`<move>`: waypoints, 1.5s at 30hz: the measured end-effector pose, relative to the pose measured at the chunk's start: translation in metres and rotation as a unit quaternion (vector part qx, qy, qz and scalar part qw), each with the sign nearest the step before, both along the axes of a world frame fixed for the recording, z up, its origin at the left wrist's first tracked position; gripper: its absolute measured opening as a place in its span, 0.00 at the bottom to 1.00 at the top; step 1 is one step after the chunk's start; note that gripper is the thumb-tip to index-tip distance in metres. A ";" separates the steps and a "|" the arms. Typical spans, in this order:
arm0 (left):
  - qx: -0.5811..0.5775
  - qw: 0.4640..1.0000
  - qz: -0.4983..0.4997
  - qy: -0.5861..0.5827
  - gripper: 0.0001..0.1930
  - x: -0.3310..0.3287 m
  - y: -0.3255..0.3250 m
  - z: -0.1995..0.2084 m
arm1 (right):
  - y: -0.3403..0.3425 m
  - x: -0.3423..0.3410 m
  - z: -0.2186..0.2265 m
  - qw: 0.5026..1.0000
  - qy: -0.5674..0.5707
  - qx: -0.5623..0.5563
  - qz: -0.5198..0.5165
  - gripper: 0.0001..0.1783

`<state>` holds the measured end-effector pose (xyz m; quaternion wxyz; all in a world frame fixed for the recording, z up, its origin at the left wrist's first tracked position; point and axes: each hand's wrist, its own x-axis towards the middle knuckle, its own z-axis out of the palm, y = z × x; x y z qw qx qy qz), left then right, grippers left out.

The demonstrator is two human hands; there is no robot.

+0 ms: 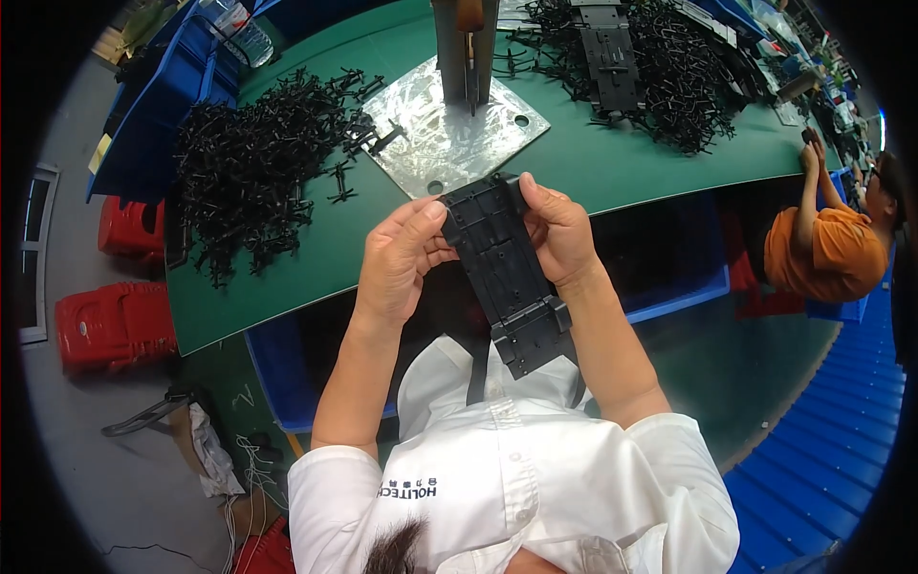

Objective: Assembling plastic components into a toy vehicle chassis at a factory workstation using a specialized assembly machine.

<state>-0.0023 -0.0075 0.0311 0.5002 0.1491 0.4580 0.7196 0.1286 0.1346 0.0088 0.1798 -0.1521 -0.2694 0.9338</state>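
The black plate (pixel 505 273), a long moulded plastic part, is held up between both hands above the near edge of the green bench (pixel 612 158); its long axis runs from the far end, close to the steel base (pixel 445 134), back and slightly rightward toward the person's chest, where its wider, clip-like end hangs free. The left hand (pixel 402 263) is clamped on the plate's left edge near the far end, thumb on top and fingers curled beneath; the right hand (pixel 557 232) grips the opposite edge at about the same height, thumb laid over the upper corner. Both hands sit at the far end, neither clearly nearer than the other, so the near end is unsupported; the press post (pixel 466 48) rises from the base just beyond the plate's far tip, straight ahead along the same axis.

A heap of small black clips (pixel 253 163) lies on the bench to the left, well apart from the hands; a second heap (pixel 688 81) lies far right with another plate (pixel 610 57) on it; blue bins (pixel 158 105) stand beyond the left edge.

Hidden: the plate's underside and the fingers below it; whether a clip is already pinched under either thumb cannot be told; the post's top is cut off by the frame. A person in orange (pixel 822 251) works at far right.
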 end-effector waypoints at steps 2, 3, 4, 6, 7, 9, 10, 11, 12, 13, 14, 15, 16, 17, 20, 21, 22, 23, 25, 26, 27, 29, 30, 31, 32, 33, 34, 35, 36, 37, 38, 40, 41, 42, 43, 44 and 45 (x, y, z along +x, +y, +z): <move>0.003 1.000 0.001 -0.002 0.16 0.001 -0.002 -0.002 | 0.000 0.002 -0.001 1.000 0.007 0.002 0.006 0.18; 0.005 1.000 0.003 -0.005 0.16 0.002 -0.002 -0.003 | 0.000 0.004 -0.001 1.000 0.014 0.004 0.012 0.17; 0.005 1.000 0.003 -0.005 0.16 0.003 -0.003 -0.003 | 0.000 0.005 -0.001 1.000 0.014 0.003 0.012 0.17; 0.001 1.000 0.003 -0.005 0.16 0.003 -0.004 -0.002 | -0.002 0.005 0.000 1.000 0.014 0.007 0.015 0.18; 0.001 1.000 0.004 -0.005 0.16 0.004 -0.005 -0.002 | -0.002 0.005 0.000 1.000 0.014 0.007 0.016 0.18; 0.011 1.000 0.002 -0.011 0.15 0.005 -0.005 -0.003 | -0.002 0.006 -0.002 1.000 0.018 0.012 0.016 0.18; 0.011 1.000 0.002 -0.012 0.15 0.005 -0.005 -0.004 | -0.002 0.006 -0.003 1.000 0.018 0.012 0.016 0.18; 0.011 1.000 0.004 -0.013 0.15 0.005 -0.006 -0.004 | -0.002 0.006 -0.002 0.999 0.019 0.012 0.023 0.18; 0.011 1.000 0.007 -0.015 0.15 0.006 -0.007 -0.003 | -0.002 0.005 -0.001 0.999 0.020 0.012 0.030 0.18; 0.011 1.000 0.007 -0.015 0.15 0.006 -0.007 -0.003 | -0.002 0.005 -0.001 0.999 0.020 0.012 0.030 0.18; 0.007 1.000 0.014 -0.021 0.16 0.006 -0.008 -0.002 | -0.003 0.003 0.000 0.999 0.015 0.025 0.031 0.20; 0.003 0.999 0.021 -0.026 0.16 0.006 -0.010 -0.001 | -0.004 0.001 0.000 0.999 0.010 0.038 0.033 0.21; 0.003 0.999 0.023 -0.025 0.16 0.006 -0.012 -0.001 | -0.005 0.000 0.002 0.999 0.011 0.038 0.035 0.21; 0.000 0.999 0.031 -0.027 0.16 0.006 -0.013 -0.001 | -0.007 -0.001 0.006 0.998 0.021 0.043 0.034 0.23; -0.007 0.998 0.051 -0.029 0.16 0.004 -0.019 0.000 | -0.006 -0.003 0.002 0.997 0.039 0.053 0.031 0.27; -0.012 0.998 0.061 -0.030 0.16 0.003 -0.023 0.000 | -0.004 -0.001 -0.004 0.997 0.047 0.057 0.026 0.28; -0.012 0.997 0.066 -0.028 0.16 0.003 -0.026 0.000 | 0.000 0.003 -0.009 0.994 0.047 0.083 0.047 0.31; -0.002 0.995 0.088 -0.038 0.16 0.003 -0.030 0.001 | 0.002 0.008 -0.010 0.993 0.049 0.093 0.051 0.31; 0.009 0.992 0.120 -0.043 0.16 0.004 -0.037 0.003 | 0.002 0.020 -0.013 0.990 0.066 0.098 0.076 0.34; 0.021 0.983 0.166 -0.080 0.15 0.005 -0.038 0.003 | 0.001 0.028 -0.012 0.988 0.051 0.129 0.063 0.36; 0.034 0.969 0.214 -0.116 0.14 0.006 -0.041 0.006 | -0.003 0.035 -0.008 0.985 0.037 0.160 0.051 0.38; 0.067 0.953 0.259 -0.142 0.14 0.007 -0.045 0.002 | -0.017 0.044 -0.015 0.995 0.087 0.047 0.031 0.41; 0.084 0.946 0.275 -0.150 0.14 0.013 -0.043 0.002 | -0.025 0.047 -0.014 0.996 0.086 0.031 0.004 0.41; 0.104 0.945 0.271 -0.150 0.13 0.019 -0.044 -0.002 | -0.028 0.048 -0.024 0.990 0.138 0.034 0.025 0.37; 0.114 0.946 0.267 -0.143 0.13 0.028 -0.039 -0.004 | -0.032 0.048 -0.025 0.986 0.165 0.030 0.018 0.35; 0.124 0.947 0.263 -0.136 0.13 0.038 -0.036 -0.006 | -0.038 0.045 -0.026 0.981 0.193 0.025 0.011 0.34; 0.131 0.949 0.243 -0.151 0.14 0.046 -0.036 -0.016 | -0.042 0.041 -0.024 0.980 0.190 0.055 0.000 0.28; 0.136 0.952 0.228 -0.151 0.15 0.057 -0.034 -0.018 | -0.039 0.038 -0.027 0.983 0.167 0.080 -0.019 0.25; 0.121 0.960 0.194 -0.160 0.15 0.066 -0.034 -0.017 | -0.040 0.029 -0.016 0.984 0.141 0.105 -0.040 0.22; 0.122 0.968 0.147 -0.164 0.16 0.071 -0.037 -0.024 | -0.046 0.026 0.002 0.983 0.001 0.136 -0.124 0.17; 0.109 0.976 0.091 -0.164 0.19 0.071 -0.040 -0.022 | -0.039 0.029 0.002 0.984 0.002 0.133 -0.115 0.15; 0.061 0.989 0.025 -0.133 0.21 0.064 -0.041 -0.021 | -0.020 0.038 0.002 0.982 -0.023 0.145 -0.115 0.14; 0.044 0.990 0.006 -0.131 0.24 0.056 -0.041 -0.025 | -0.013 0.042 0.007 0.982 -0.030 0.152 -0.108 0.13; 0.061 0.993 -0.007 -0.103 0.25 0.048 -0.036 -0.025 | -0.008 0.045 0.012 0.981 -0.037 0.158 -0.102 0.13; 0.049 0.996 -0.019 -0.074 0.25 0.041 -0.032 -0.026 | -0.005 0.048 0.017 0.980 -0.044 0.169 -0.095 0.12; 0.034 0.995 -0.048 -0.084 0.25 0.031 -0.029 -0.026 | -0.002 0.049 0.021 0.980 -0.047 0.166 -0.101 0.12; 0.018 0.993 -0.076 -0.093 0.24 0.025 -0.026 -0.024 | 0.001 0.050 0.023 0.978 -0.057 0.188 -0.070 0.13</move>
